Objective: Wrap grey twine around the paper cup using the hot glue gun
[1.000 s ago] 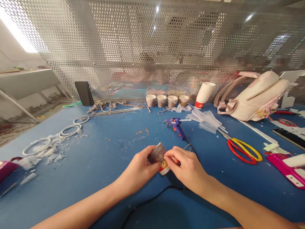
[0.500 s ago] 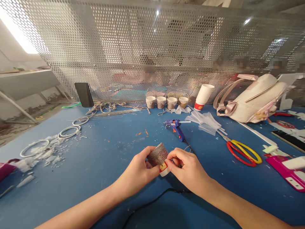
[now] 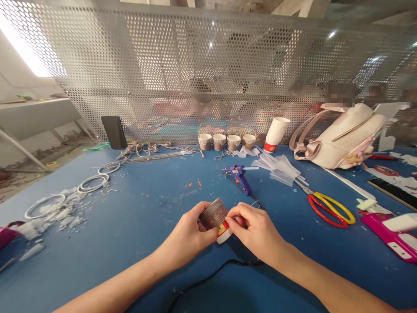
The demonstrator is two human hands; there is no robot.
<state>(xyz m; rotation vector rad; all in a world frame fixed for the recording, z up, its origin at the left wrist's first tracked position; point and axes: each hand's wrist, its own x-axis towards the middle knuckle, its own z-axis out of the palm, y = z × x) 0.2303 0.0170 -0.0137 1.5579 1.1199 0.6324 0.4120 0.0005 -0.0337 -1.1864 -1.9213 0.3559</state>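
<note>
Low over the blue table (image 3: 137, 217), both hands hold a small paper cup (image 3: 215, 218). Its upper part is wrapped in brown twine, and its base is white with a red band. My left hand (image 3: 189, 234) grips the wrapped part from the left, fingers curled round it. My right hand (image 3: 252, 228) pinches the cup's base edge from the right, fingers pressed together. A blue glue gun (image 3: 240, 174) lies just beyond the hands, and its black cord (image 3: 208, 278) runs under my wrists.
Several twine-wrapped cups (image 3: 224, 141) stand in a row by a perforated metal screen (image 3: 195, 78), next to a stack of paper cups (image 3: 275, 134). Red and yellow scissors (image 3: 329, 208), clear plastic strips (image 3: 280, 167) and a pale bag (image 3: 348, 137) lie right. White rings (image 3: 91, 182), scraps and a dark phone (image 3: 114, 132) lie left.
Both hands stay on the cup with barely any shift. The view has tilted up a little, so things on the table sit slightly lower-left in the picture.
</note>
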